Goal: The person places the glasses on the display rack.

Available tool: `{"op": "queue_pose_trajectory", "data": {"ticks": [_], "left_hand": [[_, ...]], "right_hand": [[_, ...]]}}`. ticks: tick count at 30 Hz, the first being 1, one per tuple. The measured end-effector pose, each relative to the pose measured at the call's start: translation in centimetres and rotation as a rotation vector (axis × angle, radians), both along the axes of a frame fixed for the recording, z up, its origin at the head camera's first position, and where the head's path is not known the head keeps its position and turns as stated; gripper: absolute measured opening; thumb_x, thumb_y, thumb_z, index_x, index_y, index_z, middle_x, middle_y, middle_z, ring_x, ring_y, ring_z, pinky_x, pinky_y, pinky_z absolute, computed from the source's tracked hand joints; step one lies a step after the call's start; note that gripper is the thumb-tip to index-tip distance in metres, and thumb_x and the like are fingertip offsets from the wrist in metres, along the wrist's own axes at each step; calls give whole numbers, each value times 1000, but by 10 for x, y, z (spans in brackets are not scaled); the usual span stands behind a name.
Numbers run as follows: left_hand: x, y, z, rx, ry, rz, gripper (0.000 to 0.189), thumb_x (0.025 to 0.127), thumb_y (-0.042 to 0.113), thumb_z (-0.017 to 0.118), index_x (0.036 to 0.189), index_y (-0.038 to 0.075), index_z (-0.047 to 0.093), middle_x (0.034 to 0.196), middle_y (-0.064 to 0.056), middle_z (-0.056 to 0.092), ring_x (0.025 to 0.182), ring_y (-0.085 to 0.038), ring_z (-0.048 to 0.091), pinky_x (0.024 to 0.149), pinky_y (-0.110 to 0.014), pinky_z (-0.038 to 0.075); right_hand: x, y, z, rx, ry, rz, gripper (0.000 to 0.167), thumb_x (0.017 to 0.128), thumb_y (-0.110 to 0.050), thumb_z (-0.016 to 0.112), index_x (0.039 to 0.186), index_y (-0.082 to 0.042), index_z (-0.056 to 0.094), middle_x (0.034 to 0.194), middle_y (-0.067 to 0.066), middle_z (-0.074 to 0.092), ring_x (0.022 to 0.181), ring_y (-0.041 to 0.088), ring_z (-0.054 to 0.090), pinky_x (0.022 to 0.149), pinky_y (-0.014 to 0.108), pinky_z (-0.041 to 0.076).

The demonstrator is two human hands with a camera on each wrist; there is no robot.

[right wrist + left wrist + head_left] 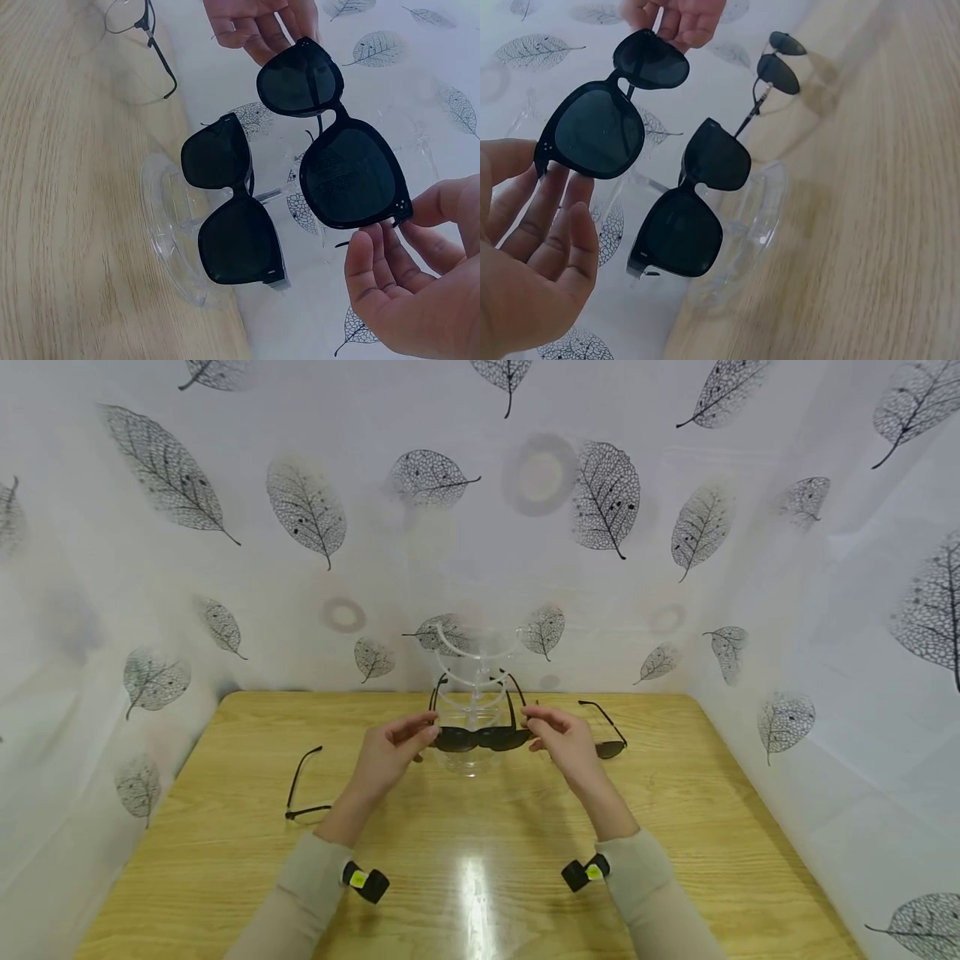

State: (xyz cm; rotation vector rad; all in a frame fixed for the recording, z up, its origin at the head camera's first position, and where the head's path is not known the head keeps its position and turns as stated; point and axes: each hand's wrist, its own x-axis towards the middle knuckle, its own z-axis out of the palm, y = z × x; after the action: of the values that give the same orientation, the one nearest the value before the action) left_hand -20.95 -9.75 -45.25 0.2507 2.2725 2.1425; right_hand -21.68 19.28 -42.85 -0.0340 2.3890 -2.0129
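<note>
Both hands hold one pair of black sunglasses [504,739] by its two front corners, lenses facing the wearer and temples pointing toward the back. My left hand [397,752] pinches the left corner between thumb and fingers; my right hand [566,747] pinches the right. Behind them rises a clear display stand [459,652] with several curved tiers. A second pair of black sunglasses [681,232] sits low on that stand, just over its round transparent base [161,217]. In the wrist views the held pair is above this second pair; in the head view it hides it.
Clear-lens glasses with dark temples [291,812] lie on the wooden table [420,877] to the left, partly behind the left forearm. To the right, another pair of sunglasses [611,749] rests with a temple raised. A leaf-patterned white curtain [480,552] encloses the table's back and sides.
</note>
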Motion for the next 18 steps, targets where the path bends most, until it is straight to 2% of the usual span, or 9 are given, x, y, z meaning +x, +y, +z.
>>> {"op": "queue_pose_trajectory", "data": {"ticks": [4, 7, 10, 14, 18], "left_hand": [[-6, 1, -1, -4, -24, 21, 36, 102, 19, 73, 133, 1, 71, 114, -10, 80, 90, -14, 70, 73, -24, 58], [-10, 2, -1, -12, -56, 38, 35, 101, 22, 74, 132, 6, 73, 116, -10, 79, 97, -23, 70, 74, -23, 58], [-13, 5, 0, -23, -63, 52, 36, 101, 24, 74, 132, 6, 73, 114, -8, 80, 99, -27, 71, 73, -23, 58], [-18, 7, 1, -31, -40, 61, 37, 101, 22, 74, 132, 3, 72, 110, -9, 80, 95, -26, 71, 72, -24, 59], [-22, 7, 1, -49, -31, 69, 37, 101, 22, 73, 132, 2, 72, 114, -15, 79, 92, -22, 72, 72, -26, 59]], "right_hand": [[-6, -3, -2, -23, 8, -7, 29, 105, -11, 62, 130, 0, 72, 113, 6, 77, 95, 17, 70, 80, 36, 63], [-9, -4, -4, -30, 10, -16, 29, 105, -10, 62, 131, 1, 71, 112, 5, 77, 93, 15, 69, 80, 36, 63], [-11, -4, -5, -24, 10, -22, 30, 105, -12, 63, 132, 0, 71, 116, 6, 76, 92, 12, 68, 83, 37, 63], [-14, -5, -6, 0, 14, -31, 31, 105, -16, 66, 132, -3, 72, 122, 14, 75, 91, 17, 69, 82, 35, 63], [-18, -6, -5, 27, 21, -33, 32, 104, -19, 68, 132, -5, 73, 128, 21, 73, 90, 20, 70, 77, 27, 61]]}}
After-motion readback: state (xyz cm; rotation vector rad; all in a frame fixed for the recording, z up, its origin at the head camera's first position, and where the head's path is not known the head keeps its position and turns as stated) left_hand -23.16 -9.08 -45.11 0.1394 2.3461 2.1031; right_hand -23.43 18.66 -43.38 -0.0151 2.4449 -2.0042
